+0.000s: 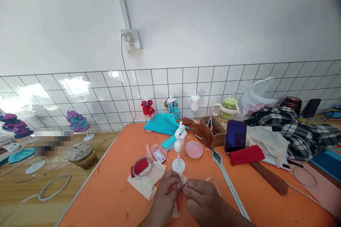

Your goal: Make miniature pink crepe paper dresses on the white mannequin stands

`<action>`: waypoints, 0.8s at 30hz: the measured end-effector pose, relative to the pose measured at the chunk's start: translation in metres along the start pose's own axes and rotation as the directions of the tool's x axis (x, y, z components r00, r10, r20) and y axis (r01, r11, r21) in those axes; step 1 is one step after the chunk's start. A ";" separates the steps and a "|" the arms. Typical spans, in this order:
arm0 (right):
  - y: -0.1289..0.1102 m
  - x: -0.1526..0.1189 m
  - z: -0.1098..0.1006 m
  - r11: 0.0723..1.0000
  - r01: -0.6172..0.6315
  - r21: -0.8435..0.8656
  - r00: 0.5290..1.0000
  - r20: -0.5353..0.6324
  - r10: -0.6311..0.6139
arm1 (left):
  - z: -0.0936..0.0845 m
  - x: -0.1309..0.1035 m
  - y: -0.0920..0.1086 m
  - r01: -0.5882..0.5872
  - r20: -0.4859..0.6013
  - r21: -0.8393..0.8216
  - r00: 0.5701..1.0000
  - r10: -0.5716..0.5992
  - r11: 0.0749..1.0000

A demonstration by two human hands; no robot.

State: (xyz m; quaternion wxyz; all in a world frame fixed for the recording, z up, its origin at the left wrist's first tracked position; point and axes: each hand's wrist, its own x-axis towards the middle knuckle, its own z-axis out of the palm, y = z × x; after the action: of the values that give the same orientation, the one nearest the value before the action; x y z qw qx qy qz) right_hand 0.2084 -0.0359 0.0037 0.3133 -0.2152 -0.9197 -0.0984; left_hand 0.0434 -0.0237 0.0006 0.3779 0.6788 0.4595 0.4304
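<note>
Close together over the orange table, my left hand and my right hand pinch a small piece of cream fabric between their fingertips. A pale strip of it hangs below, between the hands. Just beyond them a small white dress-form stand with dark blue marks on its chest stands upright on a round base. To its right sits a pink dish. On the left lie cream cloth, a folded red cloth and a ring-shaped roll on top.
Turquoise cloth, an open cardboard box and a phone lie farther back. Decorated dress forms line the tiled wall. At right are a grey zipper, red cloth, brown cloth and plaid fabric.
</note>
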 end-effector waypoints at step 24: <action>0.138 -0.090 -0.042 0.083 -0.982 0.167 0.173 0.650 0.740 | -0.014 0.000 0.015 0.214 0.017 -0.491 0.971 -0.237 0.845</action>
State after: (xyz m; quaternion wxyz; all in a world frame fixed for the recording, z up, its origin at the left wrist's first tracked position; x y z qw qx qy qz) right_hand 0.3579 0.0429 -0.0122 0.1561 -0.6403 -0.6120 0.4371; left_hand 0.0347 -0.0263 0.0194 0.5749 0.4928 0.4204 0.4999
